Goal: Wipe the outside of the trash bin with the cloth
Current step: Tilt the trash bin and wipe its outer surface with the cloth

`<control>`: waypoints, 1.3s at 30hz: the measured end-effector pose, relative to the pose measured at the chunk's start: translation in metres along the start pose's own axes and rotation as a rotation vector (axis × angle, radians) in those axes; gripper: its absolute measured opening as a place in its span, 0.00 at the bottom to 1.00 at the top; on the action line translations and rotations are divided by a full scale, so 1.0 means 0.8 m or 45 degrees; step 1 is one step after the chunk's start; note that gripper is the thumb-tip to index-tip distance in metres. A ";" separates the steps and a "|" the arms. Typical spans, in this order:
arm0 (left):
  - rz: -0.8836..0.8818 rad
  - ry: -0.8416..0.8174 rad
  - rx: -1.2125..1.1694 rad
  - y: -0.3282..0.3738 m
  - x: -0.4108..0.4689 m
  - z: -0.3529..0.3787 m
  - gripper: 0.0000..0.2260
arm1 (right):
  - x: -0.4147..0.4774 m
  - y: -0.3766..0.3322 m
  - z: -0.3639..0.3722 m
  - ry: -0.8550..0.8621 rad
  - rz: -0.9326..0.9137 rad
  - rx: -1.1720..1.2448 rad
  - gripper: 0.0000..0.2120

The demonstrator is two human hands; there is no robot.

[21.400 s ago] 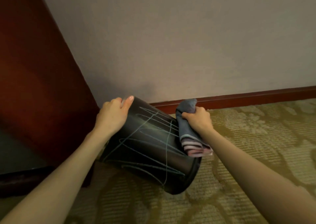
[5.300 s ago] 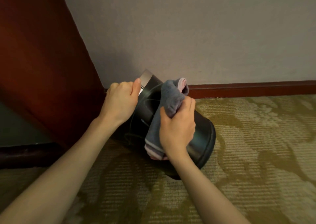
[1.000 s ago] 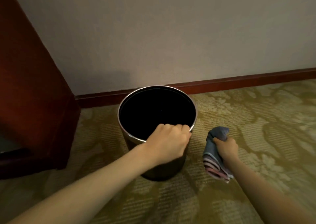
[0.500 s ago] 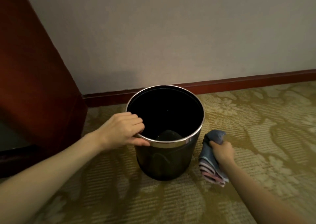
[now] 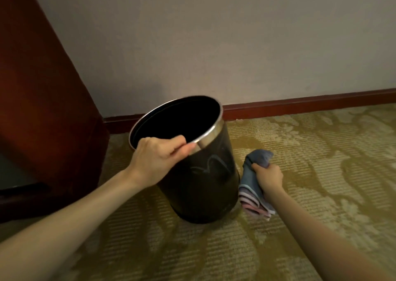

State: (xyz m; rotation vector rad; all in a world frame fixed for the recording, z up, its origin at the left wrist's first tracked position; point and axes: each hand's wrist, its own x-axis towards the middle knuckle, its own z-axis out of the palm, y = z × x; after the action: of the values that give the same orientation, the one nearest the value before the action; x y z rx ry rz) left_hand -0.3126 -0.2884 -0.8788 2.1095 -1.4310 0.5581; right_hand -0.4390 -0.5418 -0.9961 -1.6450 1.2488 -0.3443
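Left hand (image 5: pixel 159 158) closed over the near rim of a round black trash bin with a shiny metal band around its mouth (image 5: pixel 205 173); fingers hooked inside the opening, thumb pressed on the outside of the band. Bin tilted, mouth leaning away toward the left, base on the patterned olive-gold carpet (image 5: pixel 300 227) below and to the right of that hand. Faint pale scribble marks show on the dark side wall just beneath the left thumb. Rim slightly blurred.

Right hand (image 5: pixel 267 176) fisted tight around a bunched blue-grey cloth with pink striped edging (image 5: pixel 251 184). Cloth sticks up above the knuckles and hangs below the palm, its folded striped end low near the carpet. The cloth sits just beside the bin's lower right wall; cannot tell whether it touches the wall.

Left of the left forearm, a dark reddish wooden cabinet (image 5: pixel 42 109) stands on the carpet. Beyond both hands, a plain grey wall (image 5: pixel 235 45) with a reddish-brown baseboard (image 5: pixel 300 105) runs behind the bin.
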 end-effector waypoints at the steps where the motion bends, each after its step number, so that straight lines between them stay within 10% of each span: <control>1: -0.051 0.022 -0.015 -0.008 0.001 -0.005 0.20 | -0.001 -0.008 0.007 -0.015 -0.022 0.019 0.09; 11: -0.314 0.022 -0.046 -0.081 0.016 -0.036 0.07 | -0.002 -0.098 0.068 -0.002 -0.232 0.046 0.15; 24: -0.908 0.001 -0.136 -0.148 0.028 -0.044 0.20 | -0.015 -0.169 0.134 0.171 -0.630 -0.273 0.15; 39: -0.713 0.203 -0.039 -0.134 0.028 -0.039 0.22 | -0.126 -0.105 0.169 0.360 -0.796 -0.019 0.17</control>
State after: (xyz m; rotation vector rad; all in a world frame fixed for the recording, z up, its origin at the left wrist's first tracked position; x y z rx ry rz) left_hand -0.2061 -0.2527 -0.8615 2.2482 -0.7058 0.4592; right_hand -0.3388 -0.3872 -0.9565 -2.0270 0.9017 -0.9789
